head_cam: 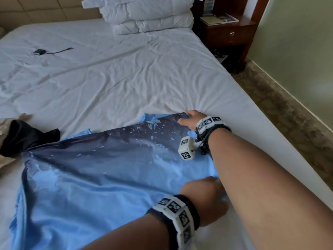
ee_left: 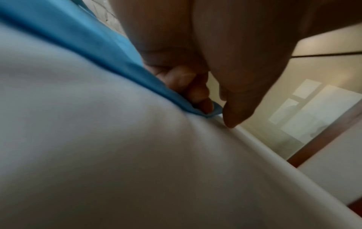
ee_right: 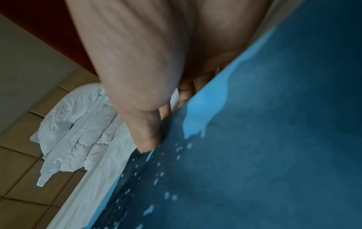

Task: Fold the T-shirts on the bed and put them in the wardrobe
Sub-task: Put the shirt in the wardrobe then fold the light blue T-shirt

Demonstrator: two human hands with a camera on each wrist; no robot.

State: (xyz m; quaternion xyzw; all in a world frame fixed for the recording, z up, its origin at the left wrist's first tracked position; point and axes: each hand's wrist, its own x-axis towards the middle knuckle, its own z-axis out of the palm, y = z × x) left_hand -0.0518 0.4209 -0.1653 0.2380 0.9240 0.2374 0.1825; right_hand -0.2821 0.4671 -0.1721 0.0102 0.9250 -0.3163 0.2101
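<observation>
Both hands (head_cam: 203, 201) (head_cam: 189, 120) pinch the T-shirt's (head_cam: 100, 170) right edge.

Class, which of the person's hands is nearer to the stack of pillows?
Right. The right hand holds the blue T-shirt's far corner, toward the pillows; the left hand holds its near corner.

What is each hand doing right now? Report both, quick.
Left hand: fingers pinch the near edge of the blue T-shirt.
Right hand: fingers and thumb grip the T-shirt's far dark corner.

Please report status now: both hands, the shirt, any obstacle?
Left hand and right hand pinch blue T-shirt edge. Shirt spread on bed, unfolded. Nothing blocking.
</observation>
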